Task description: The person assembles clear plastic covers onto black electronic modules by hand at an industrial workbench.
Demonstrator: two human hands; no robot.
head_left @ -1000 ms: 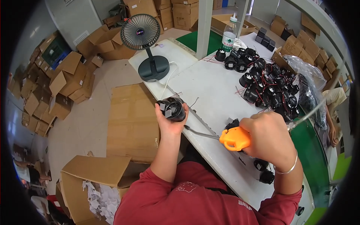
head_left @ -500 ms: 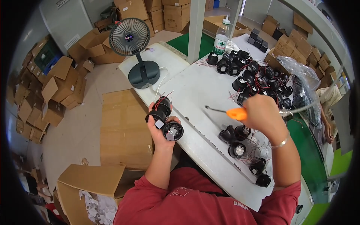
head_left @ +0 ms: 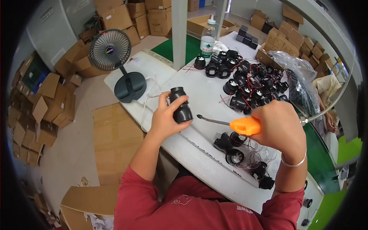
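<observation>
My left hand [head_left: 163, 122] is wrapped around black cylindrical fan housings [head_left: 182, 111], held above the white table. How many it holds is partly hidden by the fingers. My right hand [head_left: 283, 128] grips an orange air blow gun [head_left: 244, 125]. Its thin metal nozzle points left, the tip a short way from the housings. A clear hose runs from behind my right hand to the upper right. Below the gun, several similar black fan housings [head_left: 234, 156] with white blades and thin wires lie on the table.
A large cluster of black fan units with red wires [head_left: 245, 82] covers the far right of the table [head_left: 165, 82]. Beyond it stand a plastic bottle [head_left: 207, 40] and a white post [head_left: 179, 34]. A desk fan [head_left: 129, 86] occupies the left corner. Cardboard boxes [head_left: 57, 96] line the floor.
My left hand has moved right and turned over, tipping the housings so their open faces no longer show. The blow gun's nozzle is now closer to them. The whole view has shifted slightly.
</observation>
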